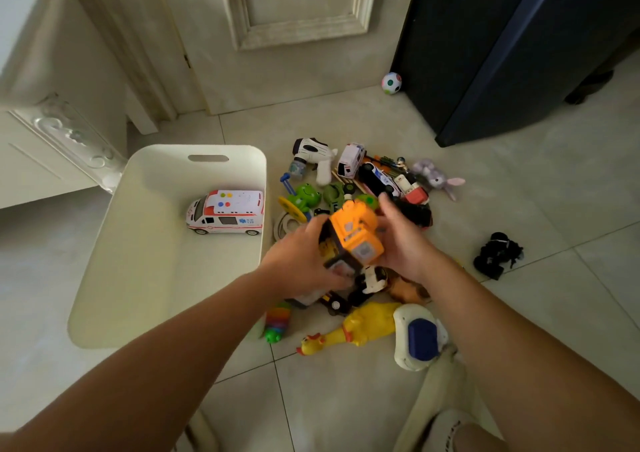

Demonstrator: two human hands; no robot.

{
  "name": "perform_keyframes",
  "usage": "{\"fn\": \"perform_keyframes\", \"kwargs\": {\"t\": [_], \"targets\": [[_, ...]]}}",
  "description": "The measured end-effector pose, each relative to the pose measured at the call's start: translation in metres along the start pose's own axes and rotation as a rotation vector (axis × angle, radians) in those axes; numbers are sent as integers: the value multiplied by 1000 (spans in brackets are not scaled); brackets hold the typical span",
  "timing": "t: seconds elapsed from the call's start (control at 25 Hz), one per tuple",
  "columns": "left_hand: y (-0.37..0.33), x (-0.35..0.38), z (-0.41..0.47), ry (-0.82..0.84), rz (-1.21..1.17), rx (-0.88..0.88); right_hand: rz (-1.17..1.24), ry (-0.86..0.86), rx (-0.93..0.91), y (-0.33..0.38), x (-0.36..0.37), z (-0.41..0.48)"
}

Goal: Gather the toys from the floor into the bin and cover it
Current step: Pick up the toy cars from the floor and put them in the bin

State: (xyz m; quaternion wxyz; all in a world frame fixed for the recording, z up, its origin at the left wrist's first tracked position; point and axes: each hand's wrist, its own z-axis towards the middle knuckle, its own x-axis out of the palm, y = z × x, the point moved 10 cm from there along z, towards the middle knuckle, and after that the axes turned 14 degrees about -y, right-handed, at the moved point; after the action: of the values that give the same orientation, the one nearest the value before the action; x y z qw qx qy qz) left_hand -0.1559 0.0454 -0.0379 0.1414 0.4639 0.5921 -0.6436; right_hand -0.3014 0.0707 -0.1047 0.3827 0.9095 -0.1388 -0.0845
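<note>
Both hands hold an orange toy truck (356, 235) above the pile of toys (367, 188) on the tiled floor. My left hand (301, 261) grips its left side and my right hand (403, 240) grips its right side. Left of the pile stands the open white bin (114, 250), with a white toy ambulance (227, 212) lying inside near its right wall. The pile holds a green frog (306, 197), a white toy gun (311, 157), small cars, a purple plush rabbit (436, 176), a yellow rubber chicken (356, 327) and a white-and-blue toy (417, 337). No lid is recognisable.
A black toy car (498, 254) lies apart to the right. A spotted ball (391, 83) rests by the door (294, 35) and a dark cabinet (502, 53). A white cabinet (41, 122) stands at the left. A striped caterpillar toy (277, 323) lies by the bin's corner.
</note>
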Motion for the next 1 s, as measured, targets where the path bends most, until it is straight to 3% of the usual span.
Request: {"fn": "perform_keyframes", "kwargs": {"t": [0.04, 0.08, 0.16, 0.24, 0.32, 0.44, 0.52, 0.68, 0.84, 0.92, 1.0], "targets": [[-3, -17, 6, -16, -209, -81, 79, -34, 40, 0, 2, 7], [-6, -33, 11, -25, -397, -142, 5, -93, 20, -2, 4, 14], [-11, -71, 18, -21, -698, -200, -567, -186, -191, -11, 13, 27], [4, -108, 18, -23, -910, -236, -1054, -119, -495, -30, 49, 35], [41, -134, 12, -21, -1000, -304, -1308, -96, -644, -57, 74, 40], [114, -140, -5, -4, -969, -445, -1441, -249, -807, -59, 86, 47], [159, -122, -21, 38, -939, -610, -1349, -273, -806, -51, 82, 54], [206, -83, -49, 104, -887, -827, -625, -339, -557, 20, 62, 27], [231, -73, -61, 82, -834, -917, -77, -354, -710, 130, 92, -49], [242, -75, -64, 38, -772, -952, 47, -255, -679, 145, 135, -60], [261, -73, -69, 3, -718, -990, -56, -220, -551, 120, 189, -47]]}}
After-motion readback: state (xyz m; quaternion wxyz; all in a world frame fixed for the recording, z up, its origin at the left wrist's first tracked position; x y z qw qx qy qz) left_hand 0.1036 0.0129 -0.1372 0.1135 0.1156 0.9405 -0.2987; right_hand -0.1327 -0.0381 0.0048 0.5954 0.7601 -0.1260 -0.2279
